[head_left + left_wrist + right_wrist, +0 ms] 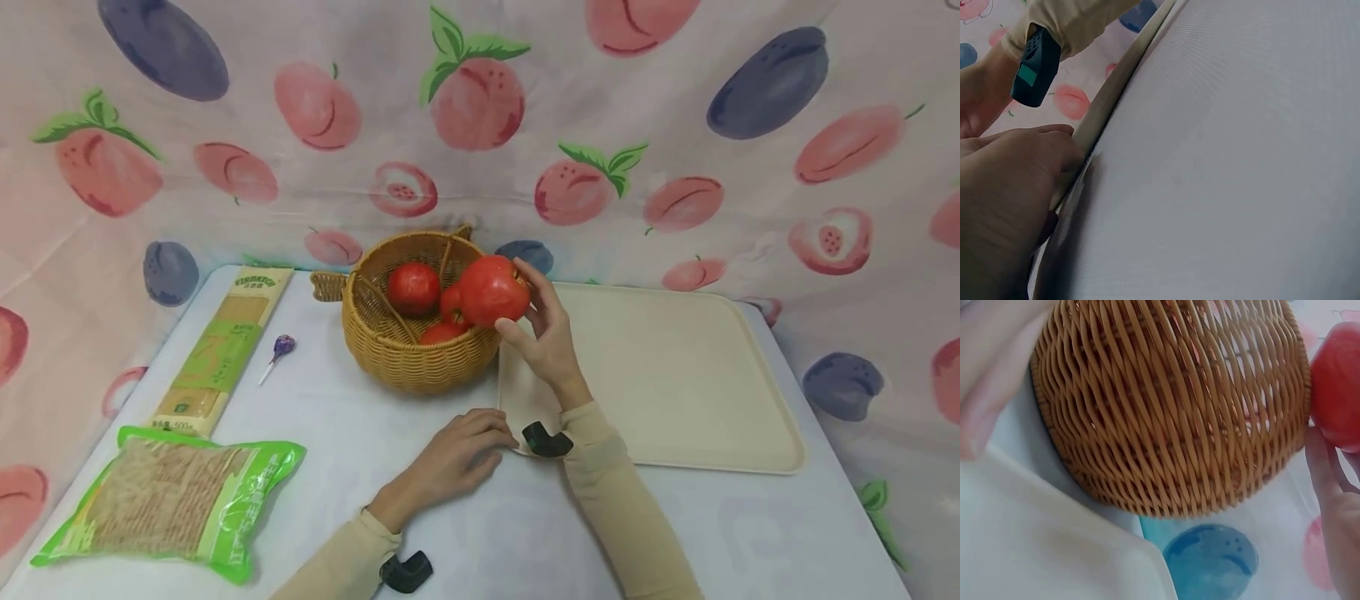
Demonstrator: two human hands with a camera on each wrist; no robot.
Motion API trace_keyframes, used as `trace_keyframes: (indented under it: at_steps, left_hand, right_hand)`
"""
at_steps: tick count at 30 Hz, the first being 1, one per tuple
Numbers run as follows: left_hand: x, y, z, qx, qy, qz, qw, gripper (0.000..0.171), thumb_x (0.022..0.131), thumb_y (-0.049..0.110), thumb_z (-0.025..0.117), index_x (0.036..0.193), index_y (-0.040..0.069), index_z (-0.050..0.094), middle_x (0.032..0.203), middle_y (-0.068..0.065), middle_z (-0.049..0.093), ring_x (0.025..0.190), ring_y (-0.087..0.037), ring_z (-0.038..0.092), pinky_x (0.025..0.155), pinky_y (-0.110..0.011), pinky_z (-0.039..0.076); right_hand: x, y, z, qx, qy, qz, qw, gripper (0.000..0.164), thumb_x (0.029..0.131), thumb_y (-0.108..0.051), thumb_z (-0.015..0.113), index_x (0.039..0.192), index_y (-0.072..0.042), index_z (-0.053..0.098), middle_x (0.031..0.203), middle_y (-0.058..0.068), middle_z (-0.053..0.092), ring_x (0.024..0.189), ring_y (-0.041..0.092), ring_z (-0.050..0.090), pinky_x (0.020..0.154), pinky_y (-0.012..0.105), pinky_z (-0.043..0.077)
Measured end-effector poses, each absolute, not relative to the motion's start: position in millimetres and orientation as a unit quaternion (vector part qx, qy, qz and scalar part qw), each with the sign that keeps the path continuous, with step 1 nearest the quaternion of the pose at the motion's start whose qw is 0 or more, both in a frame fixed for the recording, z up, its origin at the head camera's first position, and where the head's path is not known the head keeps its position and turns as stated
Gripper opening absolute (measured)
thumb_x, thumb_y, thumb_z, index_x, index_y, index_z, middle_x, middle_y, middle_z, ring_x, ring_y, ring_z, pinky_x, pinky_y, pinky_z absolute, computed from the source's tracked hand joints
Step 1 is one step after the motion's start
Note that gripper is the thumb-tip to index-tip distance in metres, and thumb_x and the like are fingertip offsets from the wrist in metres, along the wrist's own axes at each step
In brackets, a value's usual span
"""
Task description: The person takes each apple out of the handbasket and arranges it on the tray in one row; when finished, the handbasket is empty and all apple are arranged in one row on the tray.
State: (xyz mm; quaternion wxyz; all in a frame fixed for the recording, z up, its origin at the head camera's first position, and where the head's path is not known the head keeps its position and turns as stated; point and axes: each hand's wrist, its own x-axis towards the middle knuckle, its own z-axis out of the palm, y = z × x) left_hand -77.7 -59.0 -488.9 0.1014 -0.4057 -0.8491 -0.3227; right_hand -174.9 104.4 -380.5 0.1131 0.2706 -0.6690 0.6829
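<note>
My right hand (pixel 551 333) holds a red pomegranate (pixel 493 290) over the right rim of a wicker basket (pixel 420 367), its thumb and fingers curved round the fruit. Several other red pomegranates (pixel 414 288) lie inside the basket. In the right wrist view the held fruit shows at the right edge, just beyond the woven wall. My left hand (pixel 457 454) rests low on the white table, fingers loosely bent, with fingertips right at the near left corner of a cream tray (pixel 660 375). In the left wrist view its fingers overlap the tray's rim.
At the left lie a pack of noodles (pixel 217 346), a wrapped lollipop (pixel 283 345) and a green-edged bag of food (pixel 168 500). The basket has a wicker handle (pixel 327 286) on its left. A fruit-print cloth (pixel 465 192) hangs behind the table.
</note>
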Motion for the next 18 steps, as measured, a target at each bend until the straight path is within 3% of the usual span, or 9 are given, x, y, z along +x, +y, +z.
trace_keyframes:
  at_steps: [9, 18]
  left_hand:
    - [-74, -60, -485, -0.391, -0.859, -0.32, 0.089, 0.024, 0.086, 0.014, 0.065, 0.109, 0.023, 0.067, 0.116, 0.007, 0.06, 0.125, -0.012, 0.047, 0.102, -0.033, 0.041]
    - [-75, -55, -486, -0.389, -0.864, -0.306, 0.088, 0.023, 0.088, 0.016, 0.061, 0.109, 0.024, 0.066, 0.113, 0.009, 0.058, 0.121, -0.01, 0.047, 0.101, -0.034, 0.041]
  right_hand:
    - [-184, 123, -392, 0.278, -0.674, 0.674, 0.116, 0.072, 0.078, -0.001, 0.069, 0.142, -0.006, 0.037, 0.143, 0.009, 0.041, 0.128, 0.021, 0.044, 0.096, 0.029, 0.05]
    - [-173, 138, -374, 0.258, -0.724, 0.631, 0.103, 0.071, 0.077, 0.006, 0.068, 0.14, -0.001, 0.036, 0.141, 0.015, 0.041, 0.124, 0.019, 0.047, 0.096, 0.025, 0.049]
